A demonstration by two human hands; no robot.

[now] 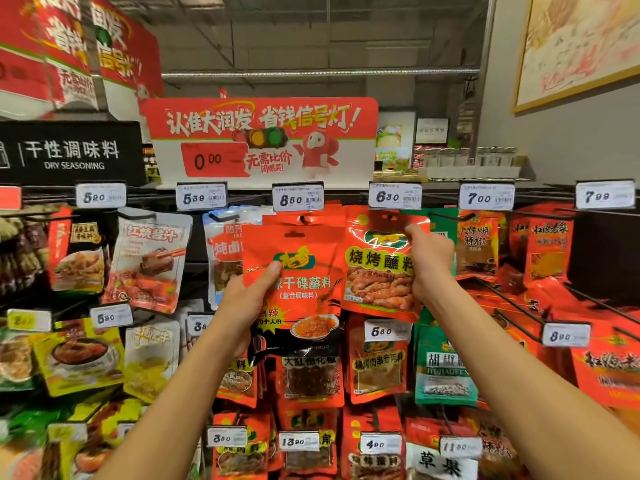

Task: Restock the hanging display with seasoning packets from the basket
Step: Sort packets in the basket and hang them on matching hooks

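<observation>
My left hand (247, 303) grips a red seasoning packet (298, 289) with a black bottom, held up in front of the hanging display just below the 8.50 price tag (298, 199). Its hang hole sits a little under the hook there. My right hand (429, 261) holds the right edge of a red barbecue dip packet (379, 268) that hangs under the 6.30 tag (394, 195). The two packets touch side by side. The basket is out of view.
Rows of hooks carry many seasoning packets, red, yellow and green, with price tags on the hook ends. Bare black hooks (512, 303) stick out at the right. A red promotional sign (263, 136) stands above the display and a black "DRY SEASONING" board (72, 154) at the left.
</observation>
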